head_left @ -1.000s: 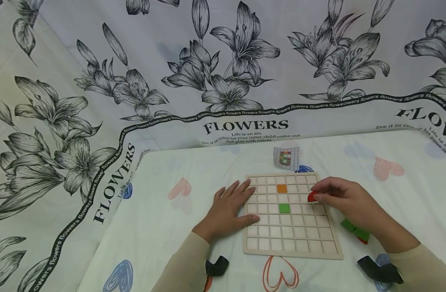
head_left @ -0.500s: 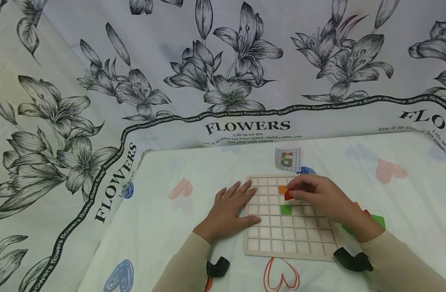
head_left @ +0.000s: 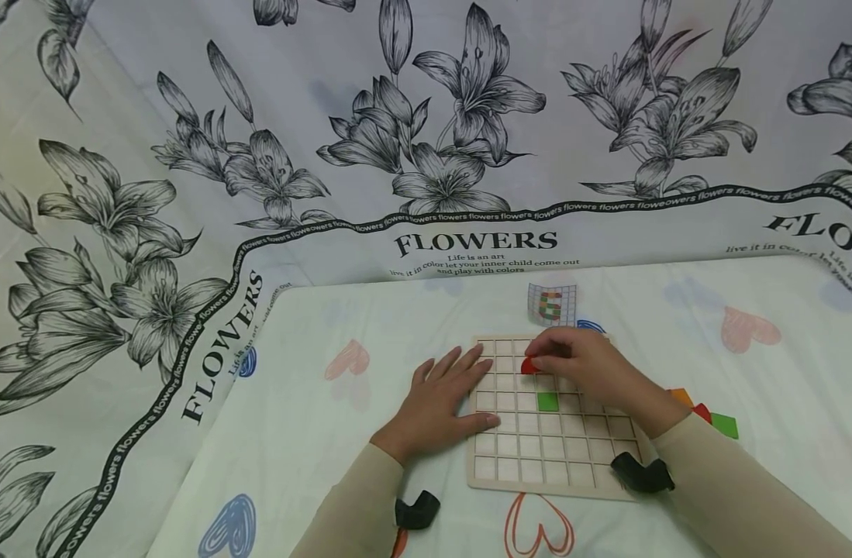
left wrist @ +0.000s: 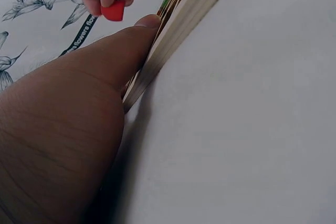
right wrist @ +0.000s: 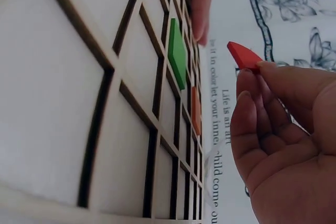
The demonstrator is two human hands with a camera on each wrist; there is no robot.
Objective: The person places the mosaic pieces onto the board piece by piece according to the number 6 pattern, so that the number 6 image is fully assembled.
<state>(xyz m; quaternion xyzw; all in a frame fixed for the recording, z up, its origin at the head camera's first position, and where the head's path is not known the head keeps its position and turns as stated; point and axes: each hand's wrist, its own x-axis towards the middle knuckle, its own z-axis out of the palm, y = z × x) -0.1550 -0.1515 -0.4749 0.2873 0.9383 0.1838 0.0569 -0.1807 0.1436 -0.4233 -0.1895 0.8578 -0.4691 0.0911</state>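
My right hand (head_left: 593,364) pinches a red tile (head_left: 529,366) with one curved edge between thumb and fingertips. In the right wrist view the red tile (right wrist: 242,56) is held up off the wooden grid board (head_left: 568,471), over its upper part in the head view. A green square tile (head_left: 547,401) sits in a cell near the board's middle. An orange tile (right wrist: 196,111) lies in another cell, hidden by my right hand in the head view. My left hand (head_left: 432,407) rests along the board's left edge, fingers spread and thumb on the rim.
Right of the board lie loose tiles: an orange one (head_left: 680,397), a red one (head_left: 701,412) and a green one (head_left: 724,425), partly behind my right forearm. A small card (head_left: 553,304) with a coloured grid pattern lies beyond the board. The cloth (head_left: 328,449) has printed hearts.
My right hand has carried the red tile leftward from the board's right side to above its upper middle, covering the orange tile. The left hand keeps its place.
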